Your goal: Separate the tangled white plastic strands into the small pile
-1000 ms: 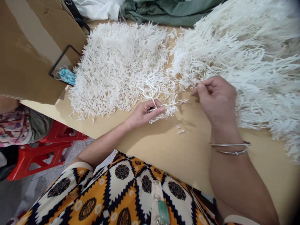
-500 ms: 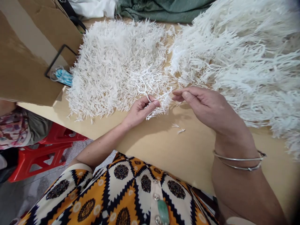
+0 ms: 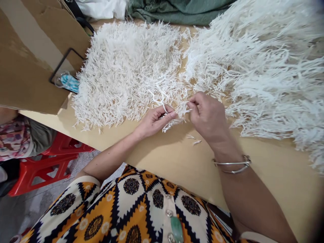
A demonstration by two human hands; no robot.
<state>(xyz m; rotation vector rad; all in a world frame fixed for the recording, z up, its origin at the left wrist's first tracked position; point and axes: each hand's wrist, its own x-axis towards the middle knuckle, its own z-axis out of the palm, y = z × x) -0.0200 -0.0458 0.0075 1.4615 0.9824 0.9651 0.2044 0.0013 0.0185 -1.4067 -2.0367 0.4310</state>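
Observation:
My left hand is closed on a thin white stem that loops up and away from the fingers. Frilly white sprigs stick out below and right of that hand. Thumb and forefinger of my right hand pinch the tip of a white sprig just right of the left fingertips. Behind the left hand spreads a broad heap of short feathery white sprigs. A larger pile of longer white fronds lies beyond my right hand. Two small loose bits rest on the table below the hands.
A cardboard box stands at the left of the tan table, with a dark-edged object carrying a blue-white piece against it. Green cloth lies at the back. Red stools and a seated person are at lower left.
My right hand has turned and moved left, its fingers closing on the sprig's tip. The left hand has shifted slightly right and down with the stem.

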